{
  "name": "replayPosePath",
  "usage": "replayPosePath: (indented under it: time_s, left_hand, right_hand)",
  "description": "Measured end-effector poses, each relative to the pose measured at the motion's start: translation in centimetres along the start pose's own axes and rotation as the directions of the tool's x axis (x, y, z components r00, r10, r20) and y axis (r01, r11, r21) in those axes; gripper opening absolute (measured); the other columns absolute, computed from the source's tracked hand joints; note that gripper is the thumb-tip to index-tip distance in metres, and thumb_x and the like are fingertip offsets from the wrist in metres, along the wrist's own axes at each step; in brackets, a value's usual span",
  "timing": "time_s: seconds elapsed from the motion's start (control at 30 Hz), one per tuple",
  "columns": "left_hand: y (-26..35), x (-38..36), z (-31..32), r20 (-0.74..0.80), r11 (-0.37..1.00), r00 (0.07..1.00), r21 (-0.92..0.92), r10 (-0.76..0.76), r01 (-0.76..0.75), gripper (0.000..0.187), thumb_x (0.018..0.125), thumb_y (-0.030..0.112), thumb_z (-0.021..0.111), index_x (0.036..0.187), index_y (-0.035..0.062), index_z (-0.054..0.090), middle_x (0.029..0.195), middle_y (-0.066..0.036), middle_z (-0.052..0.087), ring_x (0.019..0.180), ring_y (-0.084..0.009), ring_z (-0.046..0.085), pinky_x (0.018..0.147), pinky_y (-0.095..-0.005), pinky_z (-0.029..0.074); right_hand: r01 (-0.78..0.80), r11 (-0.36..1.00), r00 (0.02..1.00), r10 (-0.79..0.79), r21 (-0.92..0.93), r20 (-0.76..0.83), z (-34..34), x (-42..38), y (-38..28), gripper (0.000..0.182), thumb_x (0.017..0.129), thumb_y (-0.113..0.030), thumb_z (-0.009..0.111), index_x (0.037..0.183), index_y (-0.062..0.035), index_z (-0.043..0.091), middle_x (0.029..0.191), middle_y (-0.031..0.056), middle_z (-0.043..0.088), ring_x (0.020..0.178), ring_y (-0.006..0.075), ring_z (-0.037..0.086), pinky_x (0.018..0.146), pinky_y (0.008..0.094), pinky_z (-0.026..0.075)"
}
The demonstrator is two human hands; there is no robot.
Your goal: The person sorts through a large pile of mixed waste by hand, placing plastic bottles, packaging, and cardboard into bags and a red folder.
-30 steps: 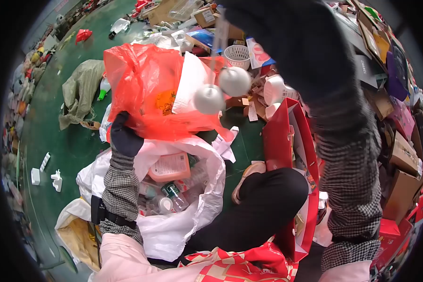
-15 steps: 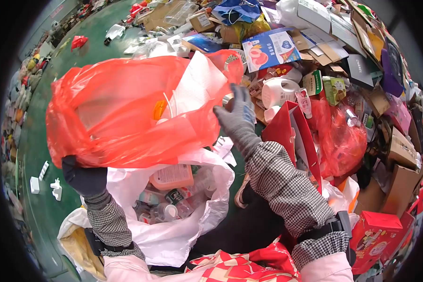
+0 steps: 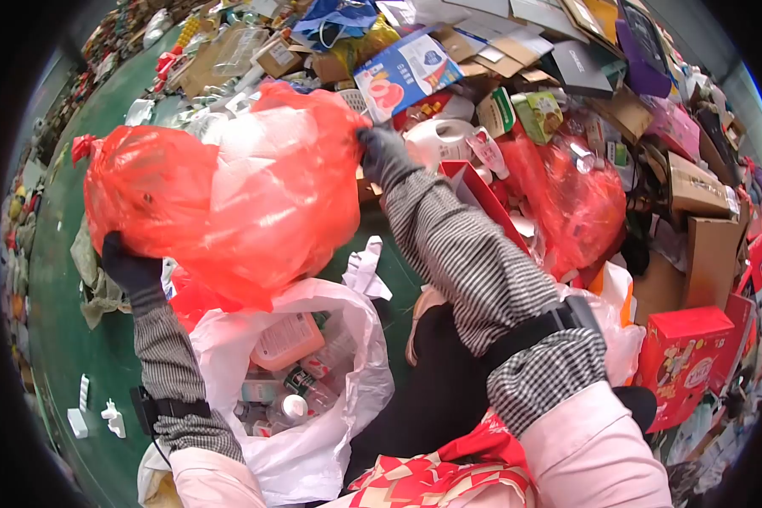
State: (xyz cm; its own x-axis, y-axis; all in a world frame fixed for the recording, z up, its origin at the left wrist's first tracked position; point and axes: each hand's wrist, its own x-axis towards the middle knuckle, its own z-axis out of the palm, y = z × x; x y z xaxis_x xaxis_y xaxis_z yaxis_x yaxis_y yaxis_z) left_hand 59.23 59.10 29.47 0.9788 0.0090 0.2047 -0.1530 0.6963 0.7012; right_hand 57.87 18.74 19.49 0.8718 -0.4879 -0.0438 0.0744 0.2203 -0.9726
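Observation:
A translucent red plastic bag (image 3: 288, 212) hangs stretched between my hands, with something pale and flat showing through it. My left hand (image 3: 134, 269), in a dark glove, grips the bag's lower left edge. At the bag's right edge, the gloved fingers of my right hand (image 3: 385, 155) are closed on the plastic. Below the bag stands an open white sack (image 3: 368, 364). Inside it lie a pinkish-orange jug (image 3: 288, 340) and several clear plastic bottles (image 3: 311, 388).
A heap of waste rises ahead and to the right, with a blue printed box (image 3: 408, 72), a white jug (image 3: 438, 141) and a red carton (image 3: 684, 360). Small white pieces (image 3: 113, 418) lie on the green floor (image 3: 55, 339) at left.
My right hand has gone from open beside the red bag to closed on its edge. The bag has turned, so its wide opening no longer faces me. The view has shifted right.

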Motion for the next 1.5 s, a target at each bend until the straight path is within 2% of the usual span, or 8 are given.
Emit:
replayPosePath:
  time_s: [0.03,0.33,0.47,0.73,1.03,1.17,1.3,1.5]
  left_hand:
    - [-0.3,0.6,-0.4,0.027,1.0,1.0,-0.005,-0.004,0.004,0.042,0.073,0.021,0.061,0.11,0.0019,0.053,0.111,-0.012,0.056,0.105,-0.0266,0.052,0.089,-0.0401,0.042]
    - [-11.3,1.8,-12.9,0.32,0.827,0.852,0.523,-0.415,0.207,0.049,0.081,0.012,0.056,0.128,0.0047,0.043,0.13,-0.012,0.044,0.115,-0.0234,0.046,0.093,-0.0359,0.041]
    - [-12.6,-7.1,-1.3,0.111,-0.168,0.823,0.955,-0.557,-0.243,0.044,0.083,0.019,0.059,0.122,0.0041,0.049,0.131,-0.013,0.043,0.123,-0.0258,0.04,0.099,-0.032,0.033]
    - [-16.7,-19.3,23.8,0.788,0.442,0.498,0.615,-0.361,-0.653,0.034,0.084,0.005,0.055,0.118,0.0025,0.053,0.126,-0.014,0.048,0.123,-0.026,0.041,0.101,-0.0351,0.031]
    - [-31.2,-36.4,33.8,0.835,0.626,-0.286,0.087,-0.47,-0.775,0.032,0.076,0.031,0.059,0.103,0.0149,0.061,0.129,-0.009,0.046,0.118,-0.0389,0.04,0.097,-0.0513,0.03]
    - [-39.5,-41.3,33.9,0.734,0.359,-0.212,0.047,-0.645,-0.932,0.029,0.072,0.038,0.063,0.094,0.0188,0.067,0.148,-0.005,0.014,0.126,-0.0467,0.023,0.099,-0.0586,0.022]
    - [-45.2,-42.2,34.9,0.303,-0.007,0.091,0.268,-0.949,-0.963,0.033,0.078,0.035,0.061,0.109,0.0227,0.062,0.15,-0.002,0.004,0.125,-0.031,0.038,0.089,-0.047,0.043]
    - [-46.6,-37.1,34.8,0.344,-0.029,0.093,0.186,-0.934,-0.982,0.052,0.077,0.005,0.052,0.125,0.025,0.047,0.147,0.003,0.019,0.107,-0.0267,0.056,0.084,-0.0407,0.048]
  right_hand:
    - [-0.141,0.848,0.961,-0.006,0.511,0.275,-1.2,1.9,-0.6,0.018,0.084,-0.005,0.053,0.101,-0.0049,0.052,0.09,0.0074,0.06,0.076,0.0193,0.061,0.069,0.0303,0.053]
    - [0.04,0.933,0.982,0.029,-0.358,0.184,-20.2,-9.0,-11.3,0.038,0.086,-0.022,0.057,0.117,-0.0016,0.051,0.095,0.005,0.06,0.083,0.0109,0.058,0.075,0.0241,0.048]
    - [-0.144,0.884,0.936,0.268,-0.445,0.229,-26.5,-21.8,-12.0,0.031,0.088,-0.02,0.056,0.113,-0.0016,0.055,0.098,0.0029,0.06,0.089,0.0092,0.055,0.082,0.0246,0.044]
    - [-0.593,0.411,0.784,0.1,-0.692,-0.613,-43.5,-35.8,-2.4,0.048,0.073,-0.039,0.057,0.106,-0.0043,0.06,0.1,0.0152,0.063,0.094,0.0301,0.06,0.082,0.0367,0.045]
    - [-0.527,-0.062,0.784,0.349,-0.847,-0.513,-43.5,-40.5,8.5,0.073,0.061,-0.038,0.067,0.125,-0.0119,0.045,0.132,0.0164,0.04,0.124,0.0303,0.037,0.099,0.0433,0.035]
    - [-0.629,0.293,0.772,0.124,-0.72,-0.624,-46.9,-40.6,8.9,0.059,0.067,-0.035,0.063,0.12,-0.0133,0.049,0.121,0.0138,0.046,0.115,0.0298,0.042,0.091,0.0494,0.037]
    - [-0.651,-0.043,0.71,-0.387,-0.758,-0.588,-47.9,-40.8,6.8,0.056,0.071,-0.034,0.063,0.121,-0.0153,0.046,0.115,0.0098,0.051,0.107,0.0255,0.05,0.089,0.044,0.039]
    - [-0.704,-0.031,0.709,-0.092,-0.71,-0.699,-54.3,-40.0,4.9,0.046,0.074,-0.016,0.053,0.12,-0.0181,0.049,0.114,0.0067,0.055,0.102,0.0241,0.053,0.086,0.0428,0.039]
